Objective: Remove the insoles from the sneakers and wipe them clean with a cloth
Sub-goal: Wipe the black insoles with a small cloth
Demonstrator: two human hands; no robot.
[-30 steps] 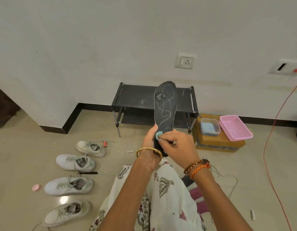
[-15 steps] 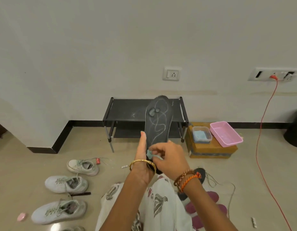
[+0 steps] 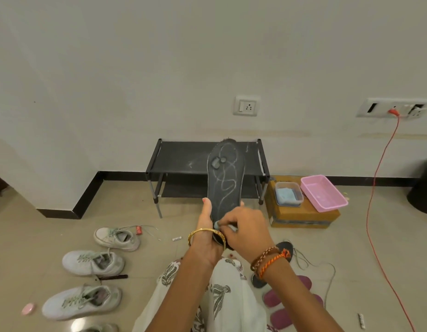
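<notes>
Since half a second before, your right hand (image 3: 246, 230) had slid the small teal cloth (image 3: 217, 225) lower, toward the heel of the insole (image 3: 225, 180), and the insole stood a touch more upright. You pinched that cloth between curled fingertips and pressed it against the dark face of the insole just above the heel. Your left hand (image 3: 207, 233) gripped the heel end from the left, thumb stretched up along the insole's left edge, fingers wrapped behind and mostly hidden.

The insole sat at the centre of the frame, long axis nearly vertical, toe pointing up and leaning slightly right, heel down in your grip. Pale looping lines and two small grey patches marked its upper part.

Behind it, in the middle of the frame, a low black shoe rack (image 3: 183, 159) stood against the wall. To its right a cardboard box (image 3: 301, 218) carried a clear lidded container (image 3: 288, 194) and a pink tray (image 3: 323, 192), side by side. At the lower left, three white sneakers (image 3: 93, 262) lay in a rough column on the floor, with a fourth barely showing at the bottom edge. At the right, an orange cable (image 3: 375, 200) ran from a wall socket down across the floor.
</notes>
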